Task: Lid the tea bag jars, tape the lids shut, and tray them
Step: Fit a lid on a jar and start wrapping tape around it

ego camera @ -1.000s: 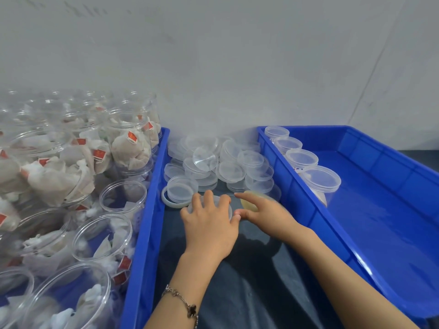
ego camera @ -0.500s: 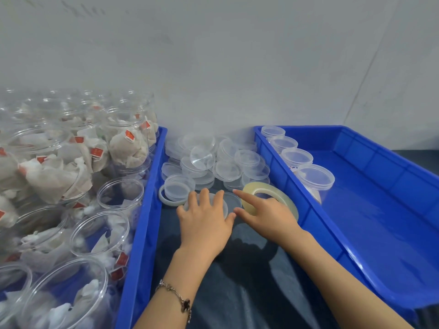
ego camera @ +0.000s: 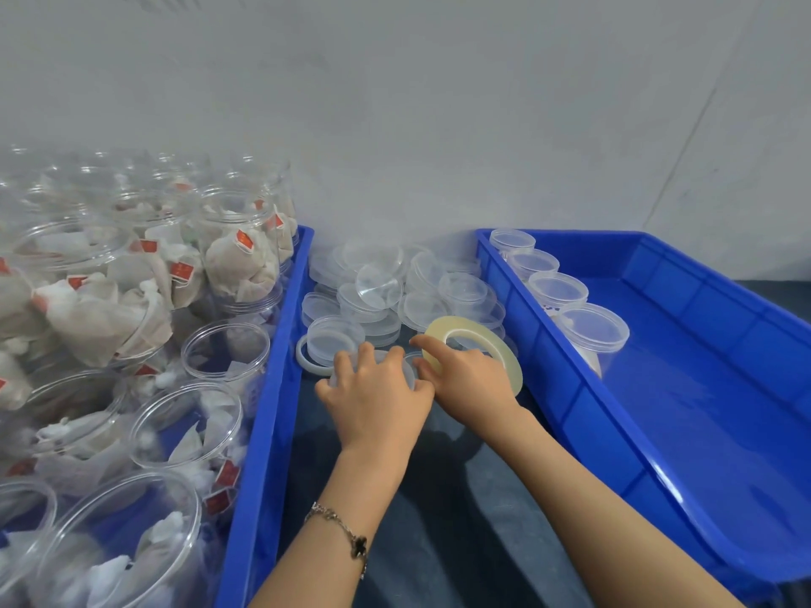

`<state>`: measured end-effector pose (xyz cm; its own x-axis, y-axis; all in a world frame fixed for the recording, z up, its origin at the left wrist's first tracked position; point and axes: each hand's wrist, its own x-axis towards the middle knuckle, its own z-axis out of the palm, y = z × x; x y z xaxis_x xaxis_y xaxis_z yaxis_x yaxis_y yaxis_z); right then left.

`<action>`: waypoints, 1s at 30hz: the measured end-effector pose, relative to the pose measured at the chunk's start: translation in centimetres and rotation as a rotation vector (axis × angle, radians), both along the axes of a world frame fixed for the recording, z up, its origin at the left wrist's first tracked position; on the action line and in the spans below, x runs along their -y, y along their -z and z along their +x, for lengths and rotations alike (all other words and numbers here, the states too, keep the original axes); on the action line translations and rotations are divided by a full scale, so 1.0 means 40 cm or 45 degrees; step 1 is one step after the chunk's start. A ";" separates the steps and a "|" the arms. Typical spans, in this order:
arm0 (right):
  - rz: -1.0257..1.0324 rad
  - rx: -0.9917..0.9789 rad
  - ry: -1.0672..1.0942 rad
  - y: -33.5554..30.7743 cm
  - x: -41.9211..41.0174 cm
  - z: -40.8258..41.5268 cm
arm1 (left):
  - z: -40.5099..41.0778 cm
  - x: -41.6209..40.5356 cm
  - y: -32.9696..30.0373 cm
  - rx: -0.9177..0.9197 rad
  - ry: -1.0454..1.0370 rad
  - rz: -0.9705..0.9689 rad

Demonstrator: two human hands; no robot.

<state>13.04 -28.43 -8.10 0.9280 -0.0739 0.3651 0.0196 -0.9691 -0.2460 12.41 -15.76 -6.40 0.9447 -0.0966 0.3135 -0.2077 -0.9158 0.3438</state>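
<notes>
Left hand (ego camera: 377, 401): fingers curled over clear round lid (ego camera: 406, 375) on dark bench between trays | Right hand (ego camera: 469, 383): holds translucent yellowish tape roll (ego camera: 476, 351), tilted | Lid pile (ego camera: 395, 287): thin glossy plastic discs, back edge | Open jars (ego camera: 188, 436): left tray, papery tea bags | Lidded jars (ego camera: 592, 329): right blue tray (ego camera: 702, 388) | Risk: slick lids may slide or scatter if nudged.

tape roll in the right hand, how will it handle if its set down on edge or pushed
The tape roll is a thin, wide ring, so on edge it would likely roll or topple flat. It looks light: the right hand tilts it up with few fingers. Laid flat on the dark table, it should probably slide rather than roll.
</notes>
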 end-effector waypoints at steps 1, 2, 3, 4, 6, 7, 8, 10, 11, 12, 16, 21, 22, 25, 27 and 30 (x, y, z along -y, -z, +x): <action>0.010 -0.009 0.005 -0.001 0.000 0.005 | -0.001 0.000 -0.003 -0.001 -0.011 -0.015; 0.021 -0.011 0.012 -0.001 0.000 0.010 | -0.002 0.000 -0.004 0.000 -0.020 -0.026; 0.027 -0.012 0.018 -0.001 0.000 0.014 | -0.004 0.000 -0.005 0.002 -0.024 -0.033; 0.028 -0.019 0.022 0.000 -0.001 0.019 | -0.006 0.001 -0.005 0.007 -0.027 -0.037; 0.009 -0.043 0.018 0.002 -0.007 0.026 | -0.008 0.001 -0.003 0.010 -0.031 -0.034; -0.006 -0.047 0.016 0.003 -0.011 0.028 | -0.010 0.001 -0.001 0.012 -0.031 -0.031; -0.021 -0.042 0.014 0.003 -0.013 0.031 | -0.012 0.001 0.000 0.016 -0.030 -0.027; -0.048 -0.030 -0.006 0.006 -0.016 0.037 | -0.016 -0.002 0.001 0.022 -0.043 -0.010; -0.054 -0.024 -0.015 0.007 -0.020 0.039 | -0.017 -0.005 0.002 0.027 -0.049 -0.003; -0.054 -0.023 -0.018 0.008 -0.025 0.040 | -0.017 -0.008 0.002 0.030 -0.053 0.003; -0.051 0.011 -0.004 0.012 -0.033 0.044 | -0.024 -0.010 0.007 0.017 -0.040 0.023; -0.044 -0.019 0.043 0.008 -0.050 0.042 | -0.030 -0.017 0.000 0.004 -0.044 0.029; -0.012 -0.046 0.106 -0.002 -0.043 0.050 | -0.047 -0.012 -0.002 0.016 -0.032 0.035; 0.157 -0.064 0.259 -0.071 0.016 0.077 | -0.125 0.021 0.003 0.099 0.131 -0.005; 0.123 -0.051 0.093 -0.112 0.031 0.087 | -0.141 0.037 0.002 0.082 0.185 0.005; 0.107 -0.086 -0.035 -0.144 0.023 0.086 | -0.131 0.032 -0.012 -0.008 0.165 -0.045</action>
